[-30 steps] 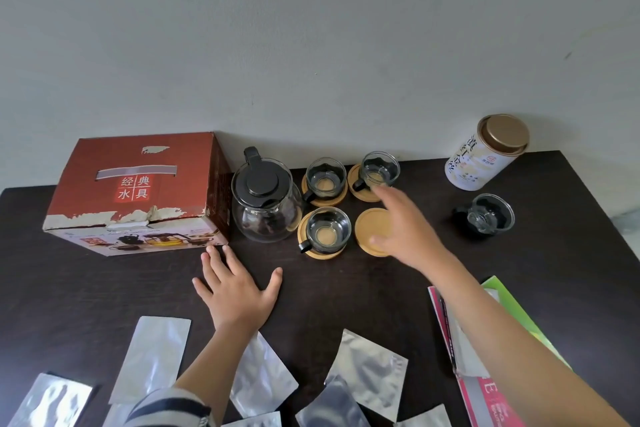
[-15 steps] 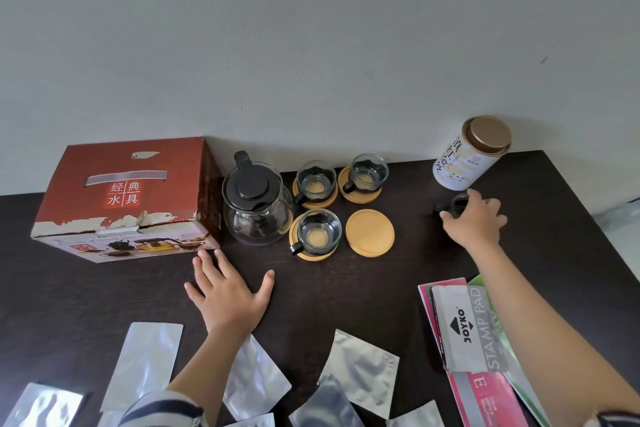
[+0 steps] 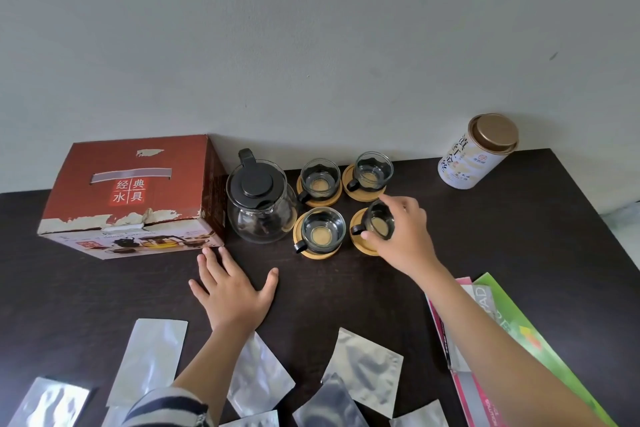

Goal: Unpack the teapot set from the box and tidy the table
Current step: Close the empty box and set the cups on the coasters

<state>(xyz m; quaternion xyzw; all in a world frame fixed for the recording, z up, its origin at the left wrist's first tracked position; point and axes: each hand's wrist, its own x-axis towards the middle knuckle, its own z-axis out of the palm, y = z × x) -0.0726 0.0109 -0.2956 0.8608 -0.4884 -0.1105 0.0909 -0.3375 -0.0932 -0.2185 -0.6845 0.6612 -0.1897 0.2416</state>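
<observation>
Glass cup in hand: the right hand (image 3: 403, 236) grips a small glass cup (image 3: 378, 224) from above, fingers curled round its rim, tilted over the front-right wooden coaster (image 3: 363, 246); its black handle points left.
Left hand: the left hand (image 3: 232, 288) lies flat on the dark table (image 3: 519, 236), fingers spread and straight, holding nothing, its fingertips just beside the front corner of the box.
Box: a red cardboard box (image 3: 131, 191) with a torn front edge stands at the back left, near the wall.
Teapot: a glass teapot (image 3: 259, 208) with a black lid stands upright just right of the box.
Other cups: three glass cups sit on wooden coasters, two at the back (image 3: 319, 180) (image 3: 370, 173) and one at the front (image 3: 322, 230), close beside the teapot.
Tin: a white tin (image 3: 474, 156) with a gold lid stands at the back right, well apart from the cups.
Pouches: silver foil pouches (image 3: 363, 367) lie scattered along the near edge.
Papers: pink and green packets (image 3: 502, 319) lie at the right, partly under the right forearm.
</observation>
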